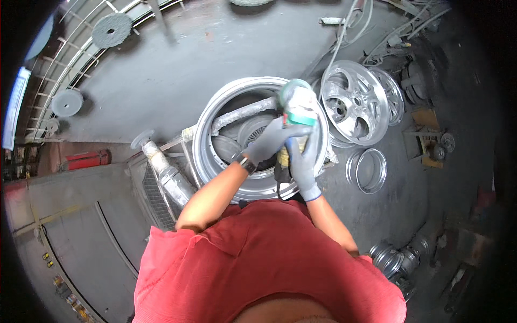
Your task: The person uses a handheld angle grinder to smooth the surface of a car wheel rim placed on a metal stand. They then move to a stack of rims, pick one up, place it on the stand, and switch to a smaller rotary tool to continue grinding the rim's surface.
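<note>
Both my hands, in grey gloves, are closed around an angle grinder with a blurred white and green head and a black tail end with a cord. My left hand grips it near the head. On its right side, lower on the body, is my right hand, fingers wrapped round it. The grinder is over the right part of a large silver wheel rim in front of me. Its head is at the rim's far right edge; whether it touches the metal I cannot tell. The disc face is hidden.
Another power tool with a disc lies left of the rim on a metal grate. Spoked alloy wheels lean at the far right, by hanging cables. A bare rim is on the floor. Grinding discs hang on a rack.
</note>
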The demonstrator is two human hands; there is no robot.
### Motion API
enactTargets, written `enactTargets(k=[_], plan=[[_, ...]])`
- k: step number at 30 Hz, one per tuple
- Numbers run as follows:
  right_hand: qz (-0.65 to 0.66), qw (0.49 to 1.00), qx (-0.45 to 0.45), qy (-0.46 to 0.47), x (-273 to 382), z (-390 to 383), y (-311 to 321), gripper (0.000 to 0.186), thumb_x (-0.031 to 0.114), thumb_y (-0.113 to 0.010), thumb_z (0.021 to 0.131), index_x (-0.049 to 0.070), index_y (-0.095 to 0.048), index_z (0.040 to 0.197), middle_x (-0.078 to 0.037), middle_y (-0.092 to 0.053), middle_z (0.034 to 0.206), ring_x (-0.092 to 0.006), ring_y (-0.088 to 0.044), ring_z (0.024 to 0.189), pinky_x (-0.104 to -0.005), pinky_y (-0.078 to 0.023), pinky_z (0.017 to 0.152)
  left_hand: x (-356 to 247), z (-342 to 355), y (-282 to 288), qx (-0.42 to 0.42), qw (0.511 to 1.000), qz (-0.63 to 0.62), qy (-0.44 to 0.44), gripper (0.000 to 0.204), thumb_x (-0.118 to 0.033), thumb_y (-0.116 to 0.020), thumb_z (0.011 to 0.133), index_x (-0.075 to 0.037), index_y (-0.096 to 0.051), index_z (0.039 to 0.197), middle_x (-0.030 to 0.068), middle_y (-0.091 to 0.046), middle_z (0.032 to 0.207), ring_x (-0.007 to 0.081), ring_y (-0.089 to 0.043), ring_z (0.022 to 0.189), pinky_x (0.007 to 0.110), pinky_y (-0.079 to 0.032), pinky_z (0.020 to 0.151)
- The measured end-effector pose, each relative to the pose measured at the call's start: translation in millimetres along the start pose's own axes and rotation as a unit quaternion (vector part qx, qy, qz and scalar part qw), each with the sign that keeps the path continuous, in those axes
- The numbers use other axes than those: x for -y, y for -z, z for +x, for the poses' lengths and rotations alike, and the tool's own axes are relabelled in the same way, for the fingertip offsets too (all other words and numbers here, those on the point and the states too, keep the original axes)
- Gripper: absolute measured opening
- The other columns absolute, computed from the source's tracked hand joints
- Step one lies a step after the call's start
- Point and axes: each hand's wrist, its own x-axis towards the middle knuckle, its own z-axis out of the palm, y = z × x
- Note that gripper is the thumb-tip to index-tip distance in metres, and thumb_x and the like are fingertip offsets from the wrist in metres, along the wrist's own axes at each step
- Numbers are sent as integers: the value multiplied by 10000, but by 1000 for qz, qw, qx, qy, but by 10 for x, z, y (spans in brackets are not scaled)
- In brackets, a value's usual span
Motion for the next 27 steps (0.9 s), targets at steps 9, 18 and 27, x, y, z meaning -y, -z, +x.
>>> enactTargets(k=[9,18,27], plan=[[35,918,360,161,755,208,-411,882,198,-685,904,0,-205,1618,-347,-578,1363,-462,-605,1262,-453,-494,1052,18,-1099,28,-324,896,-231,-198,495,-310,-631,1012,-27,-536,1407,90,-661,1256,204,-648,1171,385,-508,1024],[-86,976,116,162,627,337,62,830,195,-706,927,-25,-258,1591,-305,-526,1449,-378,-582,1317,-424,-484,1059,-172,-313,-11,-117,980,-151,-48,414,-310,-567,1046,-41,-589,1360,89,-676,1262,211,-659,1162,383,-496,1046],[100,991,-25,-88,304,32,289,699,156,-627,1005,-70,-279,1568,-225,-514,1410,-298,-551,1266,-386,-438,1099,-264,164,-348,62,967,244,-39,359,-105,-590,973,-60,-659,1322,130,-692,1269,228,-679,1129,355,-516,1001]])
